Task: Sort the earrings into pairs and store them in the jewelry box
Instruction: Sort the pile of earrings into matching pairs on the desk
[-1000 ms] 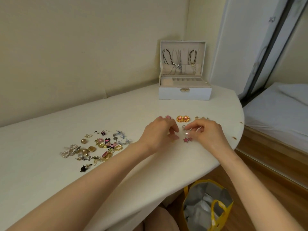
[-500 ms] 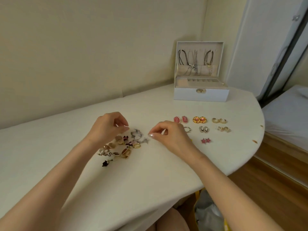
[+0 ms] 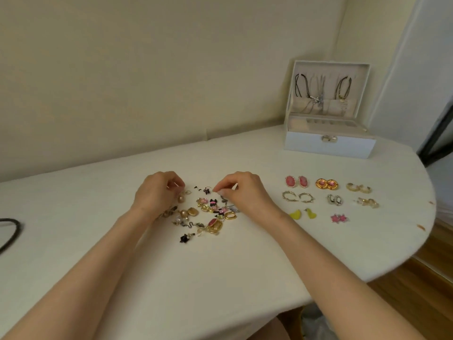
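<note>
A heap of unsorted earrings (image 3: 206, 214) lies mid-table, gold, pink, black and silver. My left hand (image 3: 157, 191) hovers over its left side with fingers curled above a gold ball earring (image 3: 181, 199). My right hand (image 3: 244, 192) is at the heap's upper right, thumb and forefinger tips drawn together beside a small black earring (image 3: 206, 190). Whether either hand holds anything is hidden. To the right lie sorted pairs: pink ovals (image 3: 296, 181), gold-and-pink rounds (image 3: 327, 184), gold hoops (image 3: 359, 188), silver thorn hoops (image 3: 297, 197), yellow pieces (image 3: 302, 214), pink stars (image 3: 339, 218).
The white jewelry box (image 3: 328, 144) stands open at the back right, necklaces hanging in its lid. A black curved object (image 3: 12, 233) shows at the far left edge. The white table (image 3: 196, 278) rounds off on the right above a wooden floor (image 3: 416, 298).
Both hands left the sorted pairs on the right and moved left to the unsorted heap. The camera view swung left with them.
</note>
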The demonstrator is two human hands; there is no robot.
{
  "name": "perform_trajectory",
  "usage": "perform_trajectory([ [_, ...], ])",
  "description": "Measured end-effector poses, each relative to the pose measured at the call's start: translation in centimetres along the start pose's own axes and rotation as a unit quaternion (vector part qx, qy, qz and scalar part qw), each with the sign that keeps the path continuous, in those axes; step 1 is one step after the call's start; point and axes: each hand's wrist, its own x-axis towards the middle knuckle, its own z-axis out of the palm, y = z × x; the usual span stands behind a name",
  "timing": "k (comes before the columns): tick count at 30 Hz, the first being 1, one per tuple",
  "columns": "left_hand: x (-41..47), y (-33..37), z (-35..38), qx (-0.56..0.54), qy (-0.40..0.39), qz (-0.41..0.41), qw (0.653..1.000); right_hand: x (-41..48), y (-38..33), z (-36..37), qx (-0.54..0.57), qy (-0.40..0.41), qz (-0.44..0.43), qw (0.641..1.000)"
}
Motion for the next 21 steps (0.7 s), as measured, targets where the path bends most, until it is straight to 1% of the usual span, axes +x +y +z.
perform_trajectory([
  [7,0.3,0.6,0.3,-0.015,-0.025,-0.005,1.0,-0.2,0.6,-0.1,0.022,0.028,-0.002,0.999],
  [12,0.3,0.7,0.1,-0.026,-0.049,-0.006,0.998,-0.1,0.4,0.0,0.021,0.024,-0.016,0.999],
  [14,0.2,0.7,0.0,-0.034,-0.038,-0.006,0.999,-0.1,0.2,0.0,0.023,0.02,-0.017,0.999],
  [17,0.2,0.8,-0.2,-0.056,-0.001,0.008,0.998,-0.1,0.0,0.1,0.013,0.013,-0.015,1.0],
  [21,-0.1,1.5,-0.9,-0.146,0.031,0.022,0.989,0.0,-0.6,0.2,-0.003,-0.008,-0.011,1.0],
])
